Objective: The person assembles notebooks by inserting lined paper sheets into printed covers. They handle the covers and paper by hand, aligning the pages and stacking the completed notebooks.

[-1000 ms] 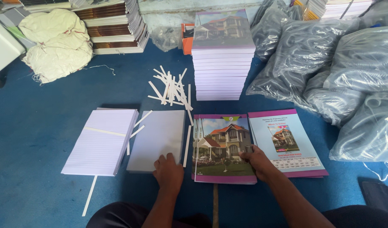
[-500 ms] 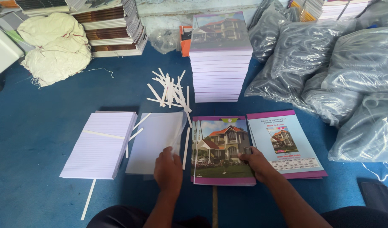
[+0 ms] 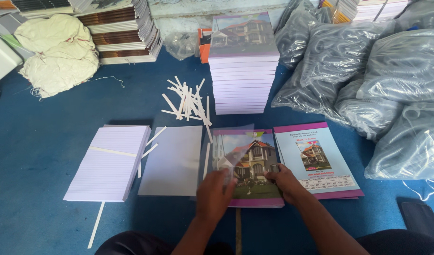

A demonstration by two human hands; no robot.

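- Pinching the near left corner of a clear plastic sheet, the left hand has its fingers narrowed onto that see-through film, which lies over the printed cover.
- The right hand rests flat, fingers spread and holding nothing, on the lower right edge of the house-picture cover.
- That cover lies directly ahead of both hands, its long axis running away from the person; the left hand is the nearer to the sheet's free corner.
- Just right of it, touching, lies a blue-and-purple back cover.
- Left of the hands sit a blank white sheet pile and a ruled paper stack.
- Farther off on the blue floor: loose white paper strips, a tall notebook stack, and bagged coils.
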